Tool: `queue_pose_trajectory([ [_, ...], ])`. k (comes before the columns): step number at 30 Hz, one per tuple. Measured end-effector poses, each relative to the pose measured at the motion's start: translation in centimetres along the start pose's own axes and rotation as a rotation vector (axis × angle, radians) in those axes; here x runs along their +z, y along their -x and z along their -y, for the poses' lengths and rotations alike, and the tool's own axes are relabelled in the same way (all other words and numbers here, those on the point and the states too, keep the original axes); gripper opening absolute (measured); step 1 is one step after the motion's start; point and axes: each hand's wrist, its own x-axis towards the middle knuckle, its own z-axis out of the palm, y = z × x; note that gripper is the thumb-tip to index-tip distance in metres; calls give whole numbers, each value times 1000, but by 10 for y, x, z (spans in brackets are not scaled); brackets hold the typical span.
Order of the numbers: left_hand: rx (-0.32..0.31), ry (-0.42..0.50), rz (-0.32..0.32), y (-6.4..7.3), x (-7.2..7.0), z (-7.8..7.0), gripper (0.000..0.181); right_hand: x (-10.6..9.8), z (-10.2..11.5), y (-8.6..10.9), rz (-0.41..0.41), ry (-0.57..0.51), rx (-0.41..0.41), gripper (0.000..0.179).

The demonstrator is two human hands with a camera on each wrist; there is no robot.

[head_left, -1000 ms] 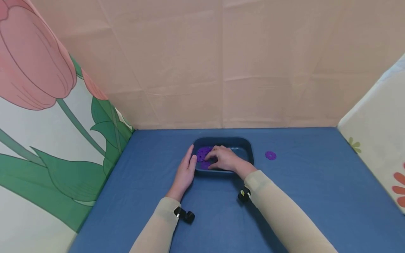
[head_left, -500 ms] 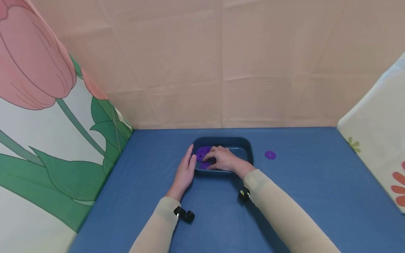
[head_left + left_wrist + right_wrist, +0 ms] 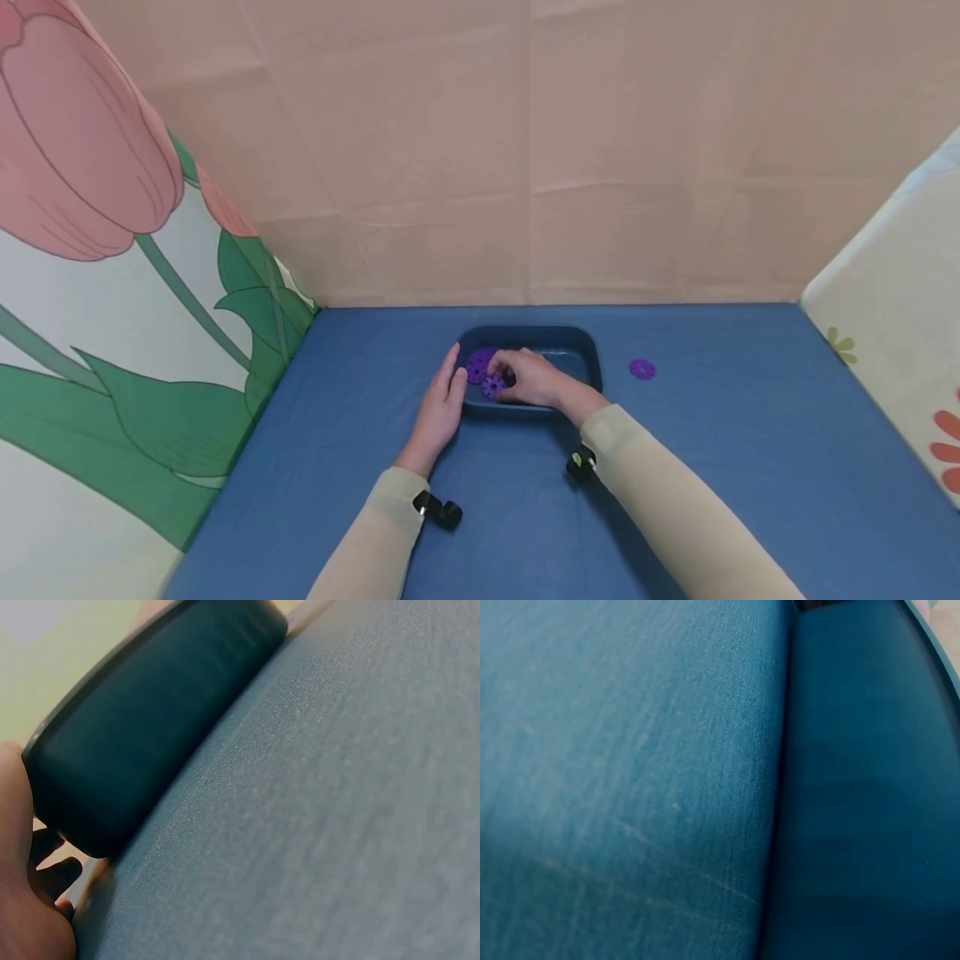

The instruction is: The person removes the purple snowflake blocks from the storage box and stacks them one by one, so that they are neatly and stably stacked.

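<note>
A dark blue rectangular tray (image 3: 577,340) stands on the table with several purple notched discs (image 3: 477,367) at its left end. My left hand (image 3: 438,408) rests along the tray's left side, fingers straight and thumb near the front corner. In the left wrist view the same hand (image 3: 22,885) is at the corner of the tray wall (image 3: 142,727). My right hand (image 3: 531,379) reaches over the front rim, its thumb and curled fingers pinching one small purple notched disc (image 3: 492,387). The right wrist view shows the tray's outer wall (image 3: 862,787), not the fingers.
Another purple notched disc (image 3: 642,369) lies on the blue tablecloth (image 3: 712,433) to the right of the tray. A beige backdrop (image 3: 525,167) rises behind the table's far edge. Flower-printed cloths stand at the left and right sides.
The small disc at my right fingertips has turned up, and more of its notched face shows. My right fingers have shifted slightly. The left hand and the tray stay in place.
</note>
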Motion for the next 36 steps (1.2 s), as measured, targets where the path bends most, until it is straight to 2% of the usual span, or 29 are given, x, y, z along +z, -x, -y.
queue_pose_trajectory([
  [5, 3, 5, 0, 1, 0, -1, 53, -1, 1, 1, -11, -1, 34, 36],
  [14, -25, -14, 17, 0, -1, -1, 55, -3, 3, 1, -19, 41, 55, 43],
  [24, -32, -17, 9, 2, 0, -2, 53, -1, 2, 1, -39, 81, 69, 43],
  [31, -28, -14, 7, 2, 0, -1, 55, -7, 2, 5, -123, 92, 58, 41],
  [36, -38, -10, 4, 1, 0, -1, 53, -19, 9, 15, -191, 33, 92, 40],
])
